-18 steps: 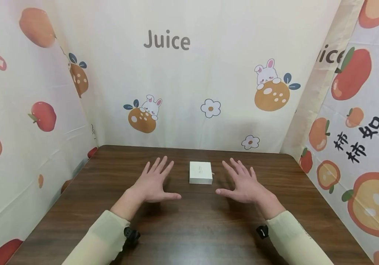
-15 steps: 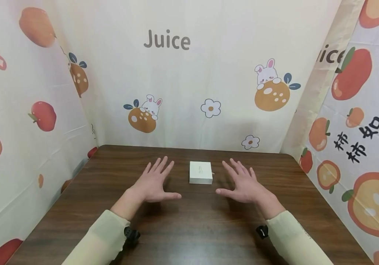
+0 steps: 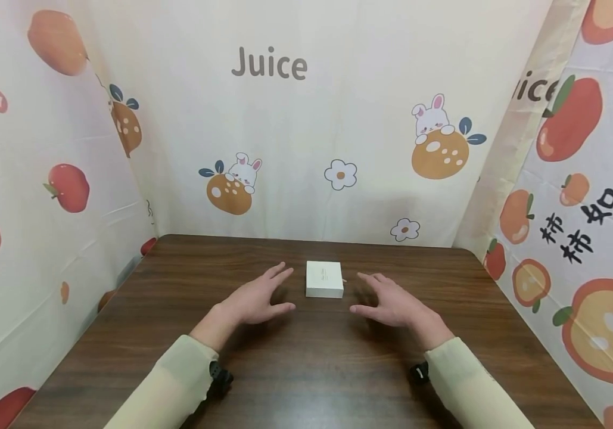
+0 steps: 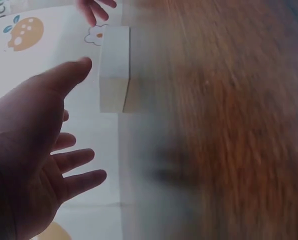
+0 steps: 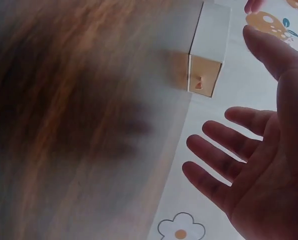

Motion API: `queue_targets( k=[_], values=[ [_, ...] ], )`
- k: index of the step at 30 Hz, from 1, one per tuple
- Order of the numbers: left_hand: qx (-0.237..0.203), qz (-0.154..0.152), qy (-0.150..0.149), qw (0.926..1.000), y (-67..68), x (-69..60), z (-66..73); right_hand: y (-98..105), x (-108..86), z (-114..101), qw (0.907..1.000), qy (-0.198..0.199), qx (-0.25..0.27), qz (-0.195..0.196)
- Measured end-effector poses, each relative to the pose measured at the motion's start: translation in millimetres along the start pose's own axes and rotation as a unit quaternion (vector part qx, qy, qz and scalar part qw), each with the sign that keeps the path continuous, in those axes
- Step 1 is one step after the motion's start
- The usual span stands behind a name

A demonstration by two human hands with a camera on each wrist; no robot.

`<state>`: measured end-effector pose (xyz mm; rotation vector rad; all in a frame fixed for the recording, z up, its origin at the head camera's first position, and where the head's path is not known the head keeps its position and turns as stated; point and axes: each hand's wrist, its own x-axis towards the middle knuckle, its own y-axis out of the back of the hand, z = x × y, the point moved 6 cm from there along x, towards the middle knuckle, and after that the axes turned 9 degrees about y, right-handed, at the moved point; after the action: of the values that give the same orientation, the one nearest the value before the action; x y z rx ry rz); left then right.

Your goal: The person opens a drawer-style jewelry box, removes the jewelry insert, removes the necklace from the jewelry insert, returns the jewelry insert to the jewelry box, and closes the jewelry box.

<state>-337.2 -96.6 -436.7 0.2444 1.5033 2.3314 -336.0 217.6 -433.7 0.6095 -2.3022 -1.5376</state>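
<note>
A small white box (image 3: 324, 279) with faint print on its lid lies flat on the wooden table. To its left, apart from it, is my left hand (image 3: 255, 299), thumb and fingers spread loosely and holding nothing. My right hand (image 3: 389, 301) hovers on the other side, likewise apart from the box, palm inward and fingers relaxed. In the right wrist view the box (image 5: 209, 35) shows a small pinkish tab on its end face. The left wrist view shows the plain opposite end of the box (image 4: 114, 75).
The dark brown table (image 3: 306, 381) runs back to a printed curtain (image 3: 306, 131) with fruit, rabbits and flowers. More printed cloth (image 3: 569, 226) hangs along the right side, and also along the left. A black strap-like device (image 3: 221, 376) sits at the left wrist.
Both hands have turned from palms down to palms facing inward, their fingers drawn closer together. The left hand has shifted slightly right. The box has stayed in place.
</note>
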Motion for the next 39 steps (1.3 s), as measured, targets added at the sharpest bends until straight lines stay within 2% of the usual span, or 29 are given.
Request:
queue_targets(
  k=[6, 14, 19, 24, 30, 39],
  values=[
    [-0.015, 0.002, -0.008, 0.9999, -12.8, 15.5, 4.4, -11, 11.0, 6, 0.9997, 0.000, 0.025, -0.005],
    [-0.010, 0.004, -0.040, 0.9992, -28.7, 40.0, 24.2, -23, 34.6, 9, 0.9984, -0.011, 0.048, 0.026],
    [-0.004, 0.011, -0.045, 0.9989, -33.4, 49.6, 31.1, -27, 49.4, 6, 0.9977, -0.024, 0.052, 0.037],
    [-0.006, 0.011, -0.044, 0.9990, -34.5, 54.1, 33.2, -27, 62.2, 0, 0.9980, -0.017, 0.044, 0.043],
    [-0.024, 0.021, -0.050, 0.9983, -28.5, 59.6, 37.3, -23, 70.9, -1, 0.9983, -0.027, 0.021, 0.047],
    [-0.012, 0.000, -0.028, 0.9996, -30.4, 66.6, 36.2, -22, 74.9, -2, 0.9971, -0.038, -0.021, 0.063]
  ],
)
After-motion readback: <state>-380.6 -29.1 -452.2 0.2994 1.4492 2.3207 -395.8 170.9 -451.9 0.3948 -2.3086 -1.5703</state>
